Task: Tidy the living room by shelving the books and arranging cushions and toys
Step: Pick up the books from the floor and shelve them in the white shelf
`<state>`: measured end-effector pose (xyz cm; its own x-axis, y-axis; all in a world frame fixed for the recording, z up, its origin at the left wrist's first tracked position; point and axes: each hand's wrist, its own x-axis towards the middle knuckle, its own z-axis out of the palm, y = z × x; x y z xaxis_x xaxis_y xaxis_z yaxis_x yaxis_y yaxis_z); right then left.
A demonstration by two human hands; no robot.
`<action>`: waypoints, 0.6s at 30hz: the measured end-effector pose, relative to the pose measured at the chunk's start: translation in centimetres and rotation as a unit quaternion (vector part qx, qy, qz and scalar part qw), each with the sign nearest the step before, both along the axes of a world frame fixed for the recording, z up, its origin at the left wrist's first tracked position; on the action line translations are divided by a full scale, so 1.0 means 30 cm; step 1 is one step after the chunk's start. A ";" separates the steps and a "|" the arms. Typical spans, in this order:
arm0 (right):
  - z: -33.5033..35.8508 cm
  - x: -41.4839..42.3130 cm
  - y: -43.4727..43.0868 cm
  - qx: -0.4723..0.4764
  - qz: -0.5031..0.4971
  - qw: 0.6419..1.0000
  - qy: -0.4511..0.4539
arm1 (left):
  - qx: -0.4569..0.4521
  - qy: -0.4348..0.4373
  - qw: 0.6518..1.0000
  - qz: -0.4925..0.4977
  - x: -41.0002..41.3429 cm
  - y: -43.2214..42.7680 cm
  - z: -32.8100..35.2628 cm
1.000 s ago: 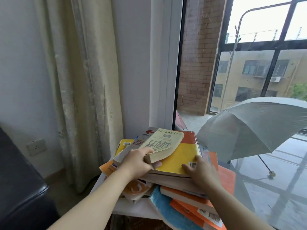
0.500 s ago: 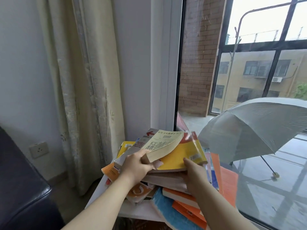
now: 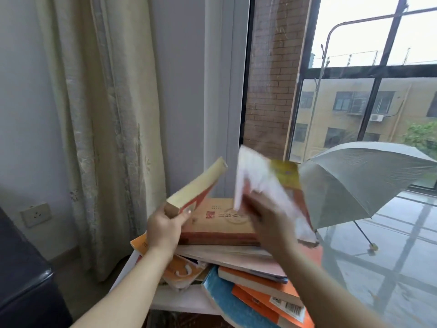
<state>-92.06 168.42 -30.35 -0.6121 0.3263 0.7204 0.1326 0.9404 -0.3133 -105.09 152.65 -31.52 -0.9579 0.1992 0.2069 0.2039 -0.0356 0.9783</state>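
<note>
2 books held over pile (image 3: 236, 256): L hand (image 3: 163, 229) grips cream paperback (image 3: 196, 185), R hand (image 3: 267, 216) grips blurred yellow book (image 3: 285, 176).

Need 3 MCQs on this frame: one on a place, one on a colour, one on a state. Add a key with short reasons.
1. The wall socket sits:
A) right of the window
B) left of the curtain
C) on the ceiling

2. The book on top of the pile is:
A) green
B) black
C) brown

3. The left hand:
A) grips a pale book tilted upward
B) lies flat on the pile
C) hangs empty

Key:
1 B, the socket is low on the wall with the curtain to its right.
2 C, the cover lying uppermost is brown.
3 A, the fingers curl round the pale book's lower end while its far end points up.
</note>
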 end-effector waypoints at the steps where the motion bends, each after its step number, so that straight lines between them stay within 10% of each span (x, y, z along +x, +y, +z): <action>1: -0.033 0.002 -0.033 0.003 0.016 0.989 -0.149 | 0.031 -0.004 0.999 0.020 -0.004 -0.003 0.028; 3: -0.077 -0.001 -0.072 -0.039 0.028 0.941 -0.336 | 0.079 -0.009 0.996 0.045 -0.009 -0.011 0.078; 7: -0.026 -0.029 -0.076 -0.295 0.120 0.886 -0.338 | 0.097 0.041 0.993 0.061 0.010 -0.020 0.136; 10: -0.014 -0.028 -0.031 -0.522 0.120 0.839 -0.096 | 0.093 0.133 0.985 0.056 0.064 0.011 0.186; 13: -0.018 0.015 0.073 -0.540 -0.091 0.829 0.115 | 0.024 0.302 0.951 0.062 0.127 0.081 0.192; 15: -0.001 0.058 0.094 -0.578 -0.115 0.798 0.127 | -0.173 0.439 0.882 -0.013 0.180 0.137 0.147; 18: 0.008 0.095 0.079 -0.690 -0.005 0.721 0.062 | -0.561 0.455 0.660 -0.208 0.272 0.201 0.088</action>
<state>-89.20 170.78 -30.12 -0.5632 0.7888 -0.2461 0.0283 -0.2792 -0.9598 -96.93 158.68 -28.87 -0.3532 0.9221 0.1581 0.9256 0.3690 -0.0841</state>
